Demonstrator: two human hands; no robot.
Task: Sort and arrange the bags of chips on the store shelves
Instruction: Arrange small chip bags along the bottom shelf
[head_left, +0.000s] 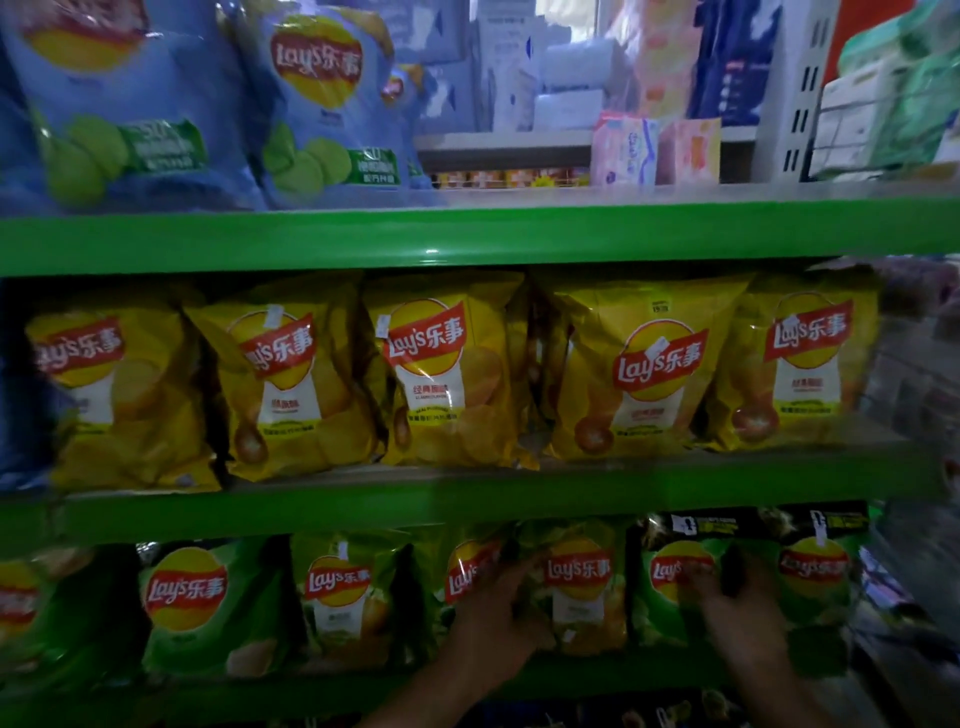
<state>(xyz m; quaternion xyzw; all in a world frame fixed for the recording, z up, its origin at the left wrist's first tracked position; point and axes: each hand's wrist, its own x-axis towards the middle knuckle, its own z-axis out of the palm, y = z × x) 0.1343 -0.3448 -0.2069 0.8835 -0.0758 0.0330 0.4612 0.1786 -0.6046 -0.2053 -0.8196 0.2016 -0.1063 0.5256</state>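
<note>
Lower right of the frame: the left hand (498, 618) and right hand (737, 608) each press loosely curled fingers on green Lay's bags (579, 592). Light, air-puffed, slippery film with fragile chips; best held by the side edges.

The scene is dim and green-tinted, with the brightest light coming from the pale background far above the left hand (498, 623). Both that hand and the right hand (743, 618) are dark, soft-edged and smeared by motion. Glare streaks the yellow bags (436, 374) above the hands and the blue bags (322, 104) higher up. Deep shadow fills the gaps between the green bags (208, 608) left of the hands. Blur worsens toward the frame edges, especially to the right of the right hand, and the shelf edges (467, 239) bow slightly.
</note>
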